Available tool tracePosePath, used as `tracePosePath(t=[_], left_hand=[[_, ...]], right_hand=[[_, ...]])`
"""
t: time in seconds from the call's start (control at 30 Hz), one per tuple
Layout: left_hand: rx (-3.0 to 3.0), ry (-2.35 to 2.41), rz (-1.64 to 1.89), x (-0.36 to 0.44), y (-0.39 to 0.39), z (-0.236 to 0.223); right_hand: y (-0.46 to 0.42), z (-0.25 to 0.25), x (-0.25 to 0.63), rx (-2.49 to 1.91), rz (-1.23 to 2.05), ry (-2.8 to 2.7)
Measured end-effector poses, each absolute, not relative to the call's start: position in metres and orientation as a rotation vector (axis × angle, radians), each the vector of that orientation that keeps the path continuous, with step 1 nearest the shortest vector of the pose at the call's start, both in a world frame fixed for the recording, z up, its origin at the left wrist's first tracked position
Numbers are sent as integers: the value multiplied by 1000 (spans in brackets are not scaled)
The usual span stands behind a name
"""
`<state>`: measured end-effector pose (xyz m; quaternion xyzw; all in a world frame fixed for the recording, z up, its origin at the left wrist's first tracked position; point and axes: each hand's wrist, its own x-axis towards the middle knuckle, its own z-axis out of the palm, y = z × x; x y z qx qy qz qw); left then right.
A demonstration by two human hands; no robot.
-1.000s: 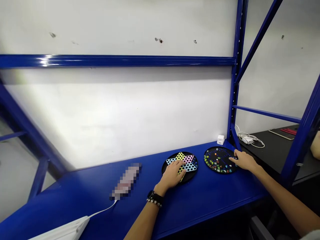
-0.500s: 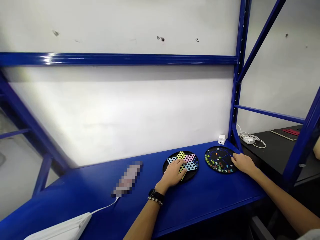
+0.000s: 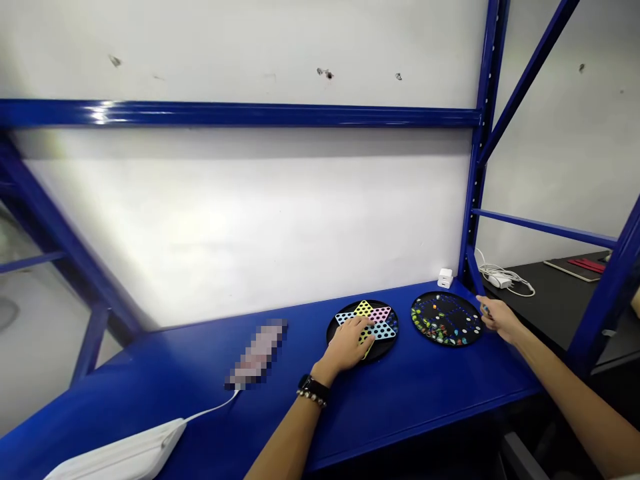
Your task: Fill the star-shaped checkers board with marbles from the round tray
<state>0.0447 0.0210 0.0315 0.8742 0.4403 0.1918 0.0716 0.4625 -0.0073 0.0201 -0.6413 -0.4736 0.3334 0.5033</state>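
Observation:
My left hand (image 3: 350,341) rests with its fingers spread on a star-shaped Chinese checkers board (image 3: 381,329), patterned in yellow, pink and light blue with dark holes. The board lies in a round black tray (image 3: 333,331), and some blue marbles (image 3: 393,325) show at its right side. To the right is a second round black tray (image 3: 453,308) with many coloured marbles (image 3: 440,333) in it, green, orange, white and blue. Just off this tray's right rim, my right hand (image 3: 500,320) is raised with its fingers curled round a small bluish marble, mostly hidden.
White chargers (image 3: 445,278) stand at the back of the blue table (image 3: 400,407). At left lie a blurred-out phone-like object (image 3: 257,353), a white cable (image 3: 213,408) and a white box-like device (image 3: 125,453). Blue rack posts (image 3: 474,200) rise at the right, beside a black table (image 3: 560,293).
My right hand has lifted off the right tray's rim and moved slightly right, its fingers now closed on a marble. My left hand has stayed on the board.

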Motion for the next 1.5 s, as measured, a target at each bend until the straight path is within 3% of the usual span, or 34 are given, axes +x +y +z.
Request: tracePosePath(t=[0.13, 0.3, 0.4, 0.53, 0.63, 1.17, 1.5], left_hand=[[2629, 1325, 586, 45, 22, 31], [2641, 1308, 585, 44, 22, 30], [2626, 1319, 570, 45, 22, 31], [2627, 1320, 567, 45, 21, 32], [2635, 1315, 565, 46, 21, 33], [2650, 1303, 580, 45, 23, 30], [2623, 1313, 594, 44, 23, 28]], right_hand=[[-4, 34, 464, -1170, 1232, -777], [-4, 29, 446, -1262, 1348, -911], [-11, 23, 435, -1509, 1132, -1305], [-29, 28, 421, -1770, 542, -1880], [-39, 34, 409, -1949, 357, -2087], [-46, 35, 400, -2022, -12, -2496], [-31, 39, 410, -1968, 114, -2537]])
